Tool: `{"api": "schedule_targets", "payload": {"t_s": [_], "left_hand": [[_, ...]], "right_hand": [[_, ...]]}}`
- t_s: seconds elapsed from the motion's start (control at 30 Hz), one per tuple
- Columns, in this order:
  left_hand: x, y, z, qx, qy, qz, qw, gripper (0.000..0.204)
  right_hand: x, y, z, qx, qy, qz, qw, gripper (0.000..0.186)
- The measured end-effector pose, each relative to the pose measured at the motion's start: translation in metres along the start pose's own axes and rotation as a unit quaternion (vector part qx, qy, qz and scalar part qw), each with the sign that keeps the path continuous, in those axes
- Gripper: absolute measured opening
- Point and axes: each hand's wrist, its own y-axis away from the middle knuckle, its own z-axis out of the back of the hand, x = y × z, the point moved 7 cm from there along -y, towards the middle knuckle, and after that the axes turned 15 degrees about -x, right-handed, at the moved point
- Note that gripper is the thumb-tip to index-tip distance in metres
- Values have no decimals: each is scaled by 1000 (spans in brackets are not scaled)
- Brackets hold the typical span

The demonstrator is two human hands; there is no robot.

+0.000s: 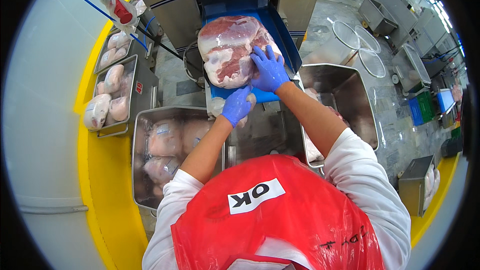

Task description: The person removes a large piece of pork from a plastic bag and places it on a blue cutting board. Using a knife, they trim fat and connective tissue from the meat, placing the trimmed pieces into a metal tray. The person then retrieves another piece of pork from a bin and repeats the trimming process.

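Meat cut point(231, 45), right fingers point(261, 57) spread on it, left fingers point(243, 94) at its near end, grip unclear

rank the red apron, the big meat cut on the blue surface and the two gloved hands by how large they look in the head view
1. Red apron
2. Big meat cut
3. Right gloved hand and left gloved hand: too alike to rank

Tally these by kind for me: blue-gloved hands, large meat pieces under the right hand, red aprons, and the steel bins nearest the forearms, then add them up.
Blue-gloved hands: 2
Large meat piece: 1
Red apron: 1
Steel bins: 2
Total: 6
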Motion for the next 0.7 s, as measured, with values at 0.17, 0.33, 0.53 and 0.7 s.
{"api": "schedule_targets", "payload": {"t_s": [0.17, 0.33, 0.53, 0.7], "left_hand": [[-11, -5, -20, 44, 52, 48, 997, 53], [-31, -19, 18, -112, 18, 49, 992, 43], [-50, -66, 56, -113, 123, 104, 980, 32], [-53, -103, 73, -31, 96, 91, 991, 40]], "right_hand": [[-15, -3, 3, -18, 9, 60, 998, 76], [-32, -18, 7, -49, -66, 122, 989, 55], [-35, -32, 10, -104, -73, 173, 977, 26], [-40, -47, -11, 17, -66, 153, 986, 25]]}}
